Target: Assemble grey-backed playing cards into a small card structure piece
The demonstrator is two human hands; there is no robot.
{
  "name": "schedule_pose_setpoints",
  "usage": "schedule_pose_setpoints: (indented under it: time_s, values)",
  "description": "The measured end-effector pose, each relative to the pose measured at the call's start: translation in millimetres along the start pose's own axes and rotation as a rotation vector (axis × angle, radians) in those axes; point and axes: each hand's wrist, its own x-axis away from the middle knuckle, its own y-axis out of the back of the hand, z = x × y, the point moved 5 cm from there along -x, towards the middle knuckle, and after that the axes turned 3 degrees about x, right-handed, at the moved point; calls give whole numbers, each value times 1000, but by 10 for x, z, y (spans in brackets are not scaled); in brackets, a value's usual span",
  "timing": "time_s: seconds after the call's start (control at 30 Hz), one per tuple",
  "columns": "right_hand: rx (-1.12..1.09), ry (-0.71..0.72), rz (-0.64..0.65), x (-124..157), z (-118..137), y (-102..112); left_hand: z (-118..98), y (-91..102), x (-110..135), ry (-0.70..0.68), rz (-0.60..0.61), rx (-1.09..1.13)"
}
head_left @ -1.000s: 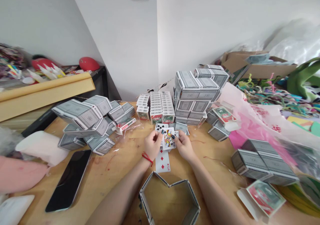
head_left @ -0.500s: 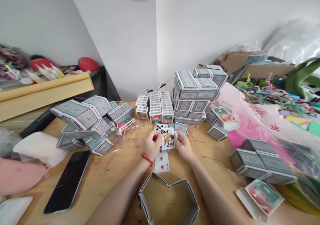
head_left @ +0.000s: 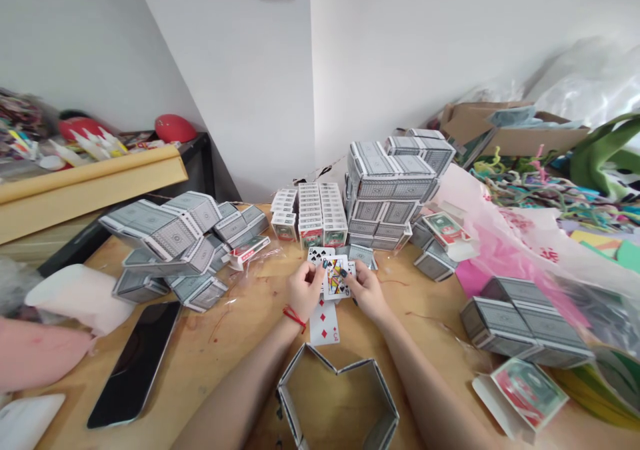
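Between my two hands, just above the wooden table, is a face-up queen playing card (head_left: 334, 278). My left hand (head_left: 306, 290), with a red string on its wrist, pinches the card's left side. The fingers of my right hand (head_left: 367, 291) close on its right side, where the edge of a jack card shows behind it. Behind my left fingers lies a ten of spades (head_left: 319, 255). A three of diamonds (head_left: 324, 323) lies face up below the hands. Nearer to me, between my forearms, stands a heart-shaped frame (head_left: 337, 372) of folded cards.
Rows of card boxes (head_left: 323, 217) stand behind the hands. A tall stack of card-covered blocks (head_left: 390, 190) rises right of them, with more blocks (head_left: 170, 230) at left. A phone (head_left: 135, 363) lies left. An open card box (head_left: 530, 393) lies at right front.
My right fingers have shifted very slightly on the cards. Otherwise both hands and the things around them stay in place.
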Motion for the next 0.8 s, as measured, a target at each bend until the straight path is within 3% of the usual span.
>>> schedule_pose_setpoints:
  time_s: [0.23,0.8]
  values:
    - [-52,-71,22,-34,-43,-4,-10,-9,10,9,17,30]
    - [0,-49,39,-51,-108,32,-27,-12,4,-6,11,-11]
